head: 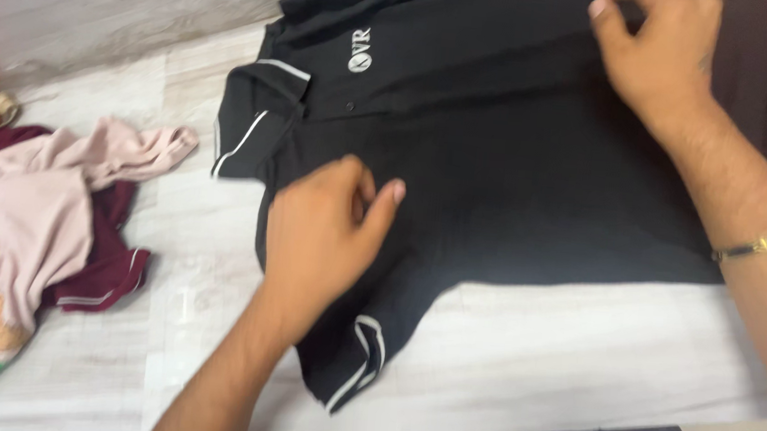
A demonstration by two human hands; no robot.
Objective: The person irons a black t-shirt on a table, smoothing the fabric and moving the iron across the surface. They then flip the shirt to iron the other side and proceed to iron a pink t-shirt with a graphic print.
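Head camera looks steeply down, close over the table point(574, 349)

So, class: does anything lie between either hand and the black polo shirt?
Nothing visible does. The left hand and the right hand both rest directly on the black polo shirt; the pile of clothes lies apart.

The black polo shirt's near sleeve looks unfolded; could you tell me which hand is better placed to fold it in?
Probably the left hand: it rests on the black polo shirt beside that near sleeve, while the right hand is at the far edge.
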